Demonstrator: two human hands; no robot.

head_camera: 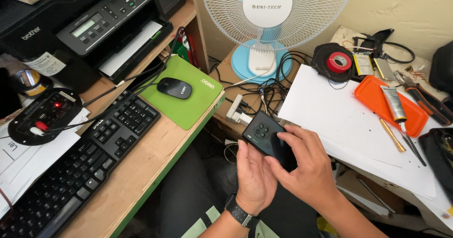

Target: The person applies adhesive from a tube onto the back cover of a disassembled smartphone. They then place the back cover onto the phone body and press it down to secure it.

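Both hands cradle a dark smartphone [266, 139] back-up above the lap: left hand [255, 179] supports beneath, right hand [306, 167] fingers [288, 134] press its rear cover, seemingly checking it; next calls for steady grip.

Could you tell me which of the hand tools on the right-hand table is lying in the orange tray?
The grey squeeze tube lies in the orange tray. The brass-coloured rod and the pliers lie outside it, on the table.

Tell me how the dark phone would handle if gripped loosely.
The phone looks stiff and flat. Its glossy back probably makes it slippery, so both hands, left hand and right hand, steady it. Held over the lap beyond the desk edge, a drop could crack it.
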